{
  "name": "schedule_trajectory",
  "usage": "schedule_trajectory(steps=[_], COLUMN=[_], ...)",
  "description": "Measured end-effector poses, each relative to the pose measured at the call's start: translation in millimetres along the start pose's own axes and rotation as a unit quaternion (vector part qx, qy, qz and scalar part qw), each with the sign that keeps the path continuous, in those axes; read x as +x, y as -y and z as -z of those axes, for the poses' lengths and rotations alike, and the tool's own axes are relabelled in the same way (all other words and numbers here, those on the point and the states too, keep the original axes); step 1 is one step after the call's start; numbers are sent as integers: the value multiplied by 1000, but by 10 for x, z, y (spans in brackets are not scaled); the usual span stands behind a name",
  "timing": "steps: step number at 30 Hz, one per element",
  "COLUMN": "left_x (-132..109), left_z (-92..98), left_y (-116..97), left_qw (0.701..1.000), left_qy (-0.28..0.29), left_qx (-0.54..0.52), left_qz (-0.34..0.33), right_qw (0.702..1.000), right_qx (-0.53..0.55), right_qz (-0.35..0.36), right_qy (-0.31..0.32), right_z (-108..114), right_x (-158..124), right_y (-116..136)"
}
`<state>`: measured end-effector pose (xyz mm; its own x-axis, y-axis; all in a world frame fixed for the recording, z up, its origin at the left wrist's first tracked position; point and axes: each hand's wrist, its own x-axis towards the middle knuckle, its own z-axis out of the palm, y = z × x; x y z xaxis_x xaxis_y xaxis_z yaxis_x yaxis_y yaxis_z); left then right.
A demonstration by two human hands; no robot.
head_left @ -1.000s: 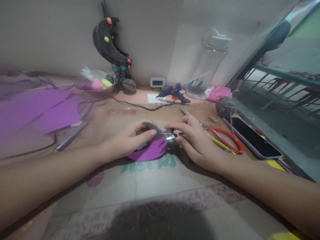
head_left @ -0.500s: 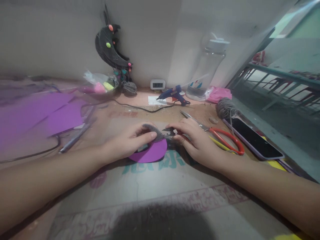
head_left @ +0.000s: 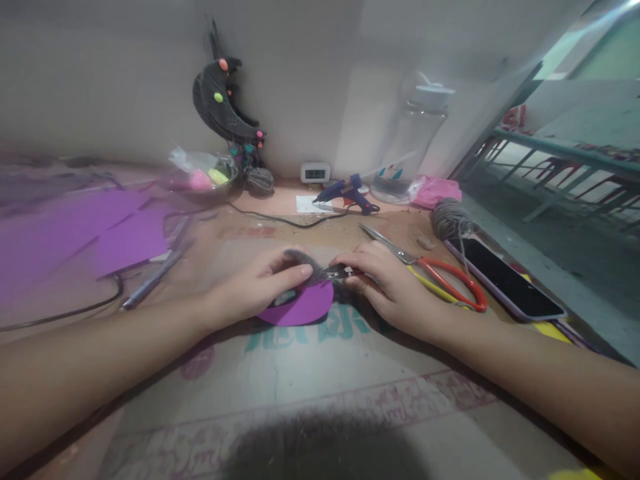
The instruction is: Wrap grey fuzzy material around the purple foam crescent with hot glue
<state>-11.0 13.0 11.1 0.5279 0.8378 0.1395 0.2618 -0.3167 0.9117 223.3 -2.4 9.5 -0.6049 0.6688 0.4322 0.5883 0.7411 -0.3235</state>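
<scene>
- Purple piece (head_left: 300, 308) is front and center on the desk (head_left: 273, 200), which also carries everything else nearby. Being mid-desk probably lets both hands get at it easily.
- Big printed sheet (head_left: 280, 373), looks like cardboard, lies flat under the work. My guess is it's there to protect the desktop.
- Clear bottle (head_left: 413, 143) stands against the wall, well apart from the hands, likely so elbows don't knock it.
- Phone (head_left: 505, 273) lies face up by the right edge.
- Large scissors (head_left: 403, 253) with orange handles lie just beyond the right hand, so I'd say parked within easy reach.
- Hands are near each other but not touching. Left hand (head_left: 260, 277) pinches with the thumb on top, I think to keep things steady. Right hand (head_left: 393, 280) is clamped around a little tool.
- Glue gun (head_left: 345, 190) sits at the back with its nozzle over a white paper (head_left: 307, 204), prob to catch drips.
- Gray piece (head_left: 299, 255), kinda fuzzy, is what the left hand grips, right above the purple piece. Can't tell if they're attached.
- Small snips (head_left: 335, 272) (pretty sure) point left at the gray piece's right edge; too blurry to say whether the blades are around it or just beside it.
</scene>
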Motion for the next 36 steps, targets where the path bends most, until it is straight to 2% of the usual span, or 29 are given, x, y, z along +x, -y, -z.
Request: schedule_trajectory(steps=[21, 26, 32, 36], left_x=[9, 13, 19, 24], left_z=[17, 9, -5, -8], left_y=[40, 59, 55, 52], left_qw=[999, 998, 998, 998], left_qy=[27, 33, 18, 16], left_qx=[-45, -54, -62, -59], left_qz=[8, 10, 17, 19], right_qw=[999, 999, 996, 997], right_qx=[41, 46, 59, 56], right_qz=[21, 9, -40, -33], right_qy=[3, -4, -50, -40], right_z=[-13, 0, -11, -18], right_x=[21, 11, 2, 2], right_y=[-27, -1, 2, -16])
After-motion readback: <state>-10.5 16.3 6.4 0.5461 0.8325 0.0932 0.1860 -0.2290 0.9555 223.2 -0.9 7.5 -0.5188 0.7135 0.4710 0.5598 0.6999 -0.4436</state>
